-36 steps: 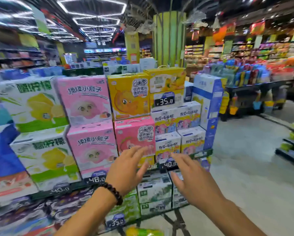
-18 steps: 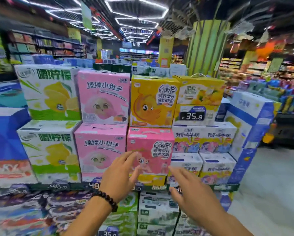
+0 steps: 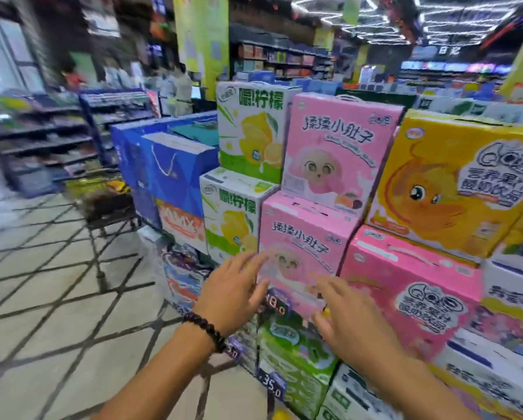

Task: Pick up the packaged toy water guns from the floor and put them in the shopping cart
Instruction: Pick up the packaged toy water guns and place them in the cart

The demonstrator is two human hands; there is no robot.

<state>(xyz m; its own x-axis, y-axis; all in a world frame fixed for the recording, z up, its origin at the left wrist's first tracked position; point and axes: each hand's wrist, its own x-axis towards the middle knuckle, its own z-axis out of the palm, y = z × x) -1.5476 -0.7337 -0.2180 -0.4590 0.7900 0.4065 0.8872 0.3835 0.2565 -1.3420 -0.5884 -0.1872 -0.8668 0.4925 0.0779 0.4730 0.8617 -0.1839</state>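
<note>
- The left hand, with a dark beaded bracelet at its wrist, is held out with fingers spread and straight, holding nothing.
- The right hand is likewise held out flat with loose, spread fingers, also holding nothing.
- Both hands hover in front of a pink cardboard drink carton in a stacked display; whether either touches it cannot be told through the blur.
- No packaged toy water gun can be made out for certain; a small yellow patch at the bottom edge, below the hands, is too blurred to identify.
- A dark wire shopping cart with yellowish goods inside seems to stand on the tiled floor well to the left, far from both hands and beside a blue gift box.
- The step in hand looks like locating the cart or the next package, so the task is under way, not finished.
- To do it well, I would steady the view, look down at the floor near the display's foot, then reach low with one hand while keeping clear of the stacked cartons.
</note>
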